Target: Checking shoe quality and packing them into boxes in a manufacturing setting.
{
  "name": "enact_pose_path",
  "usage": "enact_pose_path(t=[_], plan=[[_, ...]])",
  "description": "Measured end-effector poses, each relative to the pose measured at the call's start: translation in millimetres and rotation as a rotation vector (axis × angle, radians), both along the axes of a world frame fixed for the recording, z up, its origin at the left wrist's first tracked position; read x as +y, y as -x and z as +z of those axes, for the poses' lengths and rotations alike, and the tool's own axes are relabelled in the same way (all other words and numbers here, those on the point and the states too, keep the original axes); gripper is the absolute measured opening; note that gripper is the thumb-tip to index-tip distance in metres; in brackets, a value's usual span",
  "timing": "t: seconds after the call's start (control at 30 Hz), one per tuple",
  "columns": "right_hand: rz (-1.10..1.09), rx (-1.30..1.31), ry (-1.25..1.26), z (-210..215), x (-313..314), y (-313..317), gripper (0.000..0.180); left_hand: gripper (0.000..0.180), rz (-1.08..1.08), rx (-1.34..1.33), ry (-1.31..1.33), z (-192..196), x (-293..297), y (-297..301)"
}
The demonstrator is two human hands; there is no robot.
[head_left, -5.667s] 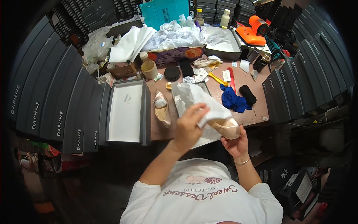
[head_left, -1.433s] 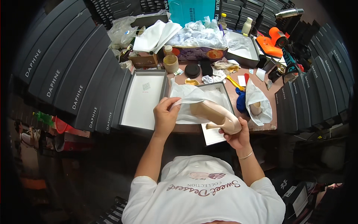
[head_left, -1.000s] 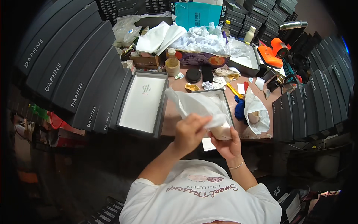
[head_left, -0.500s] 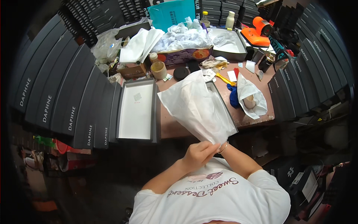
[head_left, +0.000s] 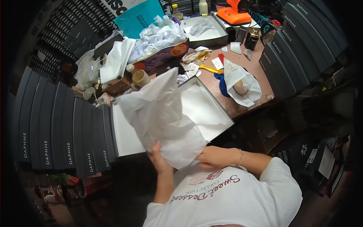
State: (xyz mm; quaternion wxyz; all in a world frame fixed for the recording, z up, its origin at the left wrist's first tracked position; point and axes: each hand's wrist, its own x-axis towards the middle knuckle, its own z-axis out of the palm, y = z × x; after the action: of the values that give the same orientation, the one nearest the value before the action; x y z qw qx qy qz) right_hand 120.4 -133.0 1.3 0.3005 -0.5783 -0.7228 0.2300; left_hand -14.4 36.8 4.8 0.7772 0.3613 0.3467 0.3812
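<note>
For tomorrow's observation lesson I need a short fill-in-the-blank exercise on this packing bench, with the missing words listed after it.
1. Both hands, the left hand and the right hand, hold a sheet of white ____ paper.
2. Behind the sheet lies an open ____ box on the table.
3. A second wrapped bundle lies to the person's ____ of that box.
4. The tool at the far edge is ____ in colour.

Missing words: tissue; white; right; orange

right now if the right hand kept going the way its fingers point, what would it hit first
The right hand points left into the tissue paper it already grips; past that, probably the left hand, though depth is unclear.
</note>
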Motion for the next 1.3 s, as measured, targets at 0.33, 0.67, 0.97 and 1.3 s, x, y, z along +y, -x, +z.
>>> enact_pose_path(t=[0.33,0.67,0.97,1.3], plan=[[-0.695,1.465,-0.151,-6.3,-7.1,-34.5,0.073,0.089,-0.537,0.317,-0.846,-31.7,-75.3,-46.5],[-0.436,0.021,-0.045,24.7,21.0,-50.6,0.062,0.084,-0.619,-0.243,0.393,-29.6,-0.3,-58.2],[-0.452,0.085,-0.260,34.9,6.9,-38.4,0.074,0.087,-0.328,-0.303,0.392,-42.0,-2.5,-33.9],[-0.077,-0.228,-0.108,75.9,44.3,-44.9,0.032,0.069,-0.362,-0.366,0.568,-43.0,-17.0,-8.4]])
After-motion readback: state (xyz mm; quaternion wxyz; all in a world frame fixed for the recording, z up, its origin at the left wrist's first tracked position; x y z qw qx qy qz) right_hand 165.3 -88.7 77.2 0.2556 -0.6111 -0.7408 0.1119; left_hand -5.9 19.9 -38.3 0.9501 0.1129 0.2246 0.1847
